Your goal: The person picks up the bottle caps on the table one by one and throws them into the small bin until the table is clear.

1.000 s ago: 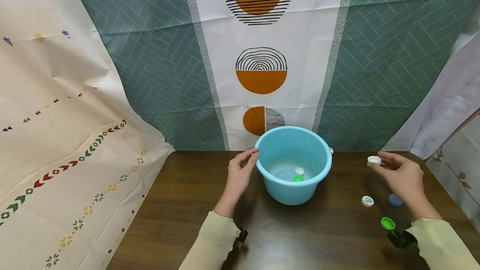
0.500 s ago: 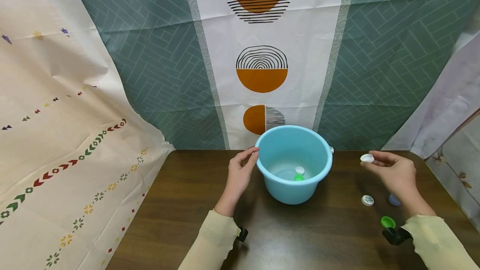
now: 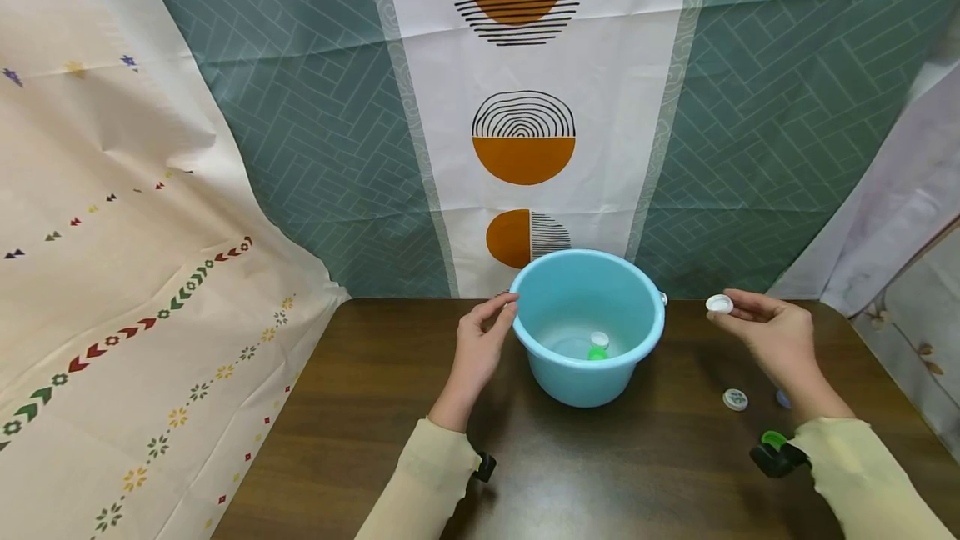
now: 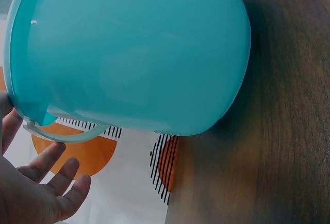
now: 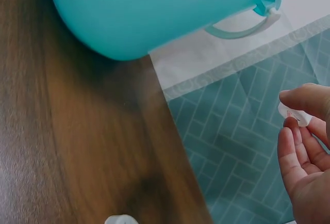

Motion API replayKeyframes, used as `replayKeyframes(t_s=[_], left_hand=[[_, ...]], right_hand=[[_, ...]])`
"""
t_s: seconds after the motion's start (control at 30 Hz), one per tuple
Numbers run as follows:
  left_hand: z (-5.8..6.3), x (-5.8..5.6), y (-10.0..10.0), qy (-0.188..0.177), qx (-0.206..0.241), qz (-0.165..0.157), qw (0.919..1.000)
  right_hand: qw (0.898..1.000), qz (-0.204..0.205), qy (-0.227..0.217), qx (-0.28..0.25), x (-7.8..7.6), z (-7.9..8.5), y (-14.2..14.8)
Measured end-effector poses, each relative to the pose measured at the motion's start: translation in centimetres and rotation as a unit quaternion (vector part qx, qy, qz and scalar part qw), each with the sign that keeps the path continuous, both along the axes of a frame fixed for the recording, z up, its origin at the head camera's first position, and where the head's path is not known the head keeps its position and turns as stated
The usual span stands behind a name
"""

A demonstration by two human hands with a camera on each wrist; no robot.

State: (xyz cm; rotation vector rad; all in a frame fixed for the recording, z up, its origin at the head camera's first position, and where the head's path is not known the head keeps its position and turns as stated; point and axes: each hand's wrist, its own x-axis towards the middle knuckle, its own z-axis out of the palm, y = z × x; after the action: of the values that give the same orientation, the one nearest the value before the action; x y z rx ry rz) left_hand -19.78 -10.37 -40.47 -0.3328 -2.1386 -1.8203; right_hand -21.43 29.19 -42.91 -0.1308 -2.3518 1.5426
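A light blue bucket point(image 3: 583, 386) stands upright on the wooden table, with a white bottle cap point(image 3: 599, 340) and a green bottle cap point(image 3: 597, 353) inside. At its left rim, my left hand point(image 3: 480, 340) pinches the edge between thumb and forefinger; in the left wrist view the other fingers point(image 4: 67, 177) spread below the handle. My right hand point(image 3: 776, 336) is raised right of the bucket and pinches a white bottle cap point(image 3: 719, 304) by its edge. The right wrist view shows that cap point(image 5: 295, 114) between thumb and fingers.
On the table's right side lie a printed white cap point(image 3: 736, 399), a blue cap point(image 3: 783, 399) and a green cap point(image 3: 773, 439), the last two partly hidden by the right arm. A patterned cloth point(image 3: 525, 65) hangs behind the table point(image 3: 600, 473).
My right hand has moved left and slightly up, carrying the white bottle cap nearer the bucket. The left hand stays at the rim.
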Motion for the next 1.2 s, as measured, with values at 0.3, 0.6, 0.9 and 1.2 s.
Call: replayKeyframes(t_s=[0.3,0.6,0.9,1.2], left_hand=[[-0.1,0.0,-0.1,-0.001,0.003,0.000,1.0000],[-0.1,0.0,-0.2,0.000,0.006,-0.006,1.0000],[-2.3,-1.5,-0.4,0.000,0.000,0.009,1.0000],[-3.3,-2.2,-0.6,0.004,0.005,0.006,1.0000]], right_hand=[[1.000,-0.001,-0.006,-0.017,-0.6,0.6,-1.3],[1.000,-0.001,0.010,-0.009,-1.0,1.6,-3.0],[1.000,0.005,-0.001,0.006,-1.2,2.6,-4.0],[1.000,0.017,0.015,0.013,-1.2,3.6,-5.4]])
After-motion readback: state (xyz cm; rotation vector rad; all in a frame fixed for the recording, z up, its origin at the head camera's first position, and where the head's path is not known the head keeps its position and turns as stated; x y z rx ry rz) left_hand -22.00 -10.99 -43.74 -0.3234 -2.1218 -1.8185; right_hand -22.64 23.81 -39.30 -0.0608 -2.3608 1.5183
